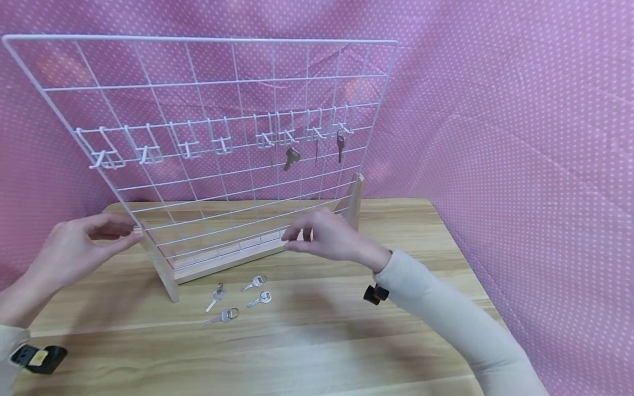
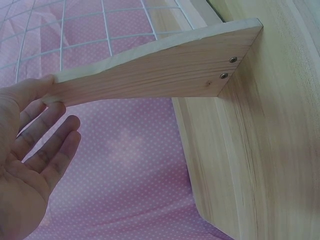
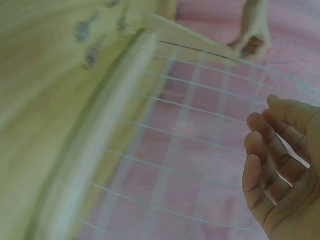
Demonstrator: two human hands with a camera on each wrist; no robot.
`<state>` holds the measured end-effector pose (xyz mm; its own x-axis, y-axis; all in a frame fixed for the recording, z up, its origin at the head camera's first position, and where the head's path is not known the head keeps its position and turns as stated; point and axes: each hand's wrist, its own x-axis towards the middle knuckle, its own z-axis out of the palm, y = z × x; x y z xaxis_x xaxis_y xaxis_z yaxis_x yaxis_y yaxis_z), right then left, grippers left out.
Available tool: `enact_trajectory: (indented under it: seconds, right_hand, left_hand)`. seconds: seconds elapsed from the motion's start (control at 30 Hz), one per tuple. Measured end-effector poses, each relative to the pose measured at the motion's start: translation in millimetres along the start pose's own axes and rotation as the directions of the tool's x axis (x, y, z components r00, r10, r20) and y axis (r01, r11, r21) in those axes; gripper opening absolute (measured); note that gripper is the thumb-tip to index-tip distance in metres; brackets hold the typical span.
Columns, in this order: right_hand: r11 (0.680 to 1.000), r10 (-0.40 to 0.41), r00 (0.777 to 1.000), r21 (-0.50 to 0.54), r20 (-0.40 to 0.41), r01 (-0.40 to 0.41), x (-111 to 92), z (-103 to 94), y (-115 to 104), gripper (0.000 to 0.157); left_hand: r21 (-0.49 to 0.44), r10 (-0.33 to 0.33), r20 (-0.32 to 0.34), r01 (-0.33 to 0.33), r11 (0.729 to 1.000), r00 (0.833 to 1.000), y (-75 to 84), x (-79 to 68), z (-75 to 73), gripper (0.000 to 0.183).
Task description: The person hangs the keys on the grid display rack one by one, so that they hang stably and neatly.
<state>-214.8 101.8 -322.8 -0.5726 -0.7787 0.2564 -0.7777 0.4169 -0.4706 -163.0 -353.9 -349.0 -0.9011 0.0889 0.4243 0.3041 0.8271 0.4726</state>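
Observation:
My left hand pinches the upper end of the wooden side panel of a wire-grid key rack between thumb and forefinger; the other fingers stay apart from it. Before the lower grid hovers my right hand, fingers loosely bent and holding nothing. White hooks run in a row across the grid. From the right-hand hooks hang several keys, among them a dark key and a wide-headed key. Several loose keys lie on the table, including a key with a ring.
A pale wooden table carries the rack. The rack's far side panel stands at its right end. Pink dotted cloth hangs behind and at the sides. The right wrist view is blurred.

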Motion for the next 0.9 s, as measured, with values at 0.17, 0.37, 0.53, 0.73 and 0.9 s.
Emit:
enact_trajectory:
  seconds: [0.17,0.37,0.53,0.73,0.9]
  right_hand:
    - [0.998,0.053,0.995,0.023,0.089,-0.055,-3.5,40.1,23.2,0.015]
    - [0.995,0.086,0.972,0.029,0.218,-0.095,-3.2,80.6,43.1,0.018]
    - [0.994,0.106,0.944,-0.044,0.312,-0.097,-1.2,102.9,48.7,0.017]
    - [0.994,0.086,0.921,-0.091,0.381,-0.055,6.1,126.2,53.1,0.016]
    - [0.993,0.082,0.913,-0.107,0.399,-0.042,14.0,138.8,53.7,0.015]
  left_hand:
    - [-0.002,-0.011,0.01,0.011,1.0,1.0,0.9,0.2,-0.3,0.026]
    - [-0.001,-0.017,0.013,0.017,1.0,1.0,2.1,-0.5,0.5,0.026]
    - [-0.005,-0.021,0.017,0.021,1.0,1.0,1.7,-1.1,0.3,0.027]
    - [-0.007,-0.022,0.017,0.022,1.0,1.0,1.1,-1.5,-0.7,0.027]
    - [-0.005,-0.014,0.016,0.014,1.0,1.0,0.6,-1.3,-0.9,0.028]
